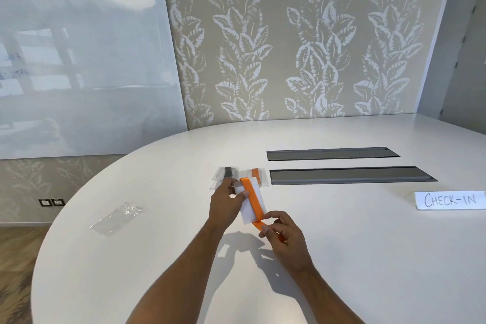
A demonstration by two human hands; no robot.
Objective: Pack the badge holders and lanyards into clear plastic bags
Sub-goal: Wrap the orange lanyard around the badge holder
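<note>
Holding position above the middle of the white tabletop (342, 258): two bare hands with one set between them.

Item 1. Badge holder (253, 212), white, flat, raised off the tabletop. Left hand (226, 205) grips its left edge, thumb laid across the face.

Item 2. Orange lanyard (252, 198), flat ribbon, running lengthwise down the face of the badge holder from its far end to its near end and on past it. Right hand (285, 238) pinches the lanyard's near end between thumb and forefinger, just below the holder.

Item 3. Packed bag with dark lanyard (223, 175), lying flat just beyond the left hand, towards the far edge.

Item 4. Packed bag with orange lanyard (259, 175), beside item 3 on its right, touching the end of the nearer grey cable tray (352, 175).

Item 5. Empty clear plastic bag (115, 218), crumpled, near the left edge, well apart from the hands.

Item 6. Second grey cable tray (331, 154), set farther back.

Item 7. Card sign reading "CHECK-IN" (450, 200), standing at the right edge.
</note>
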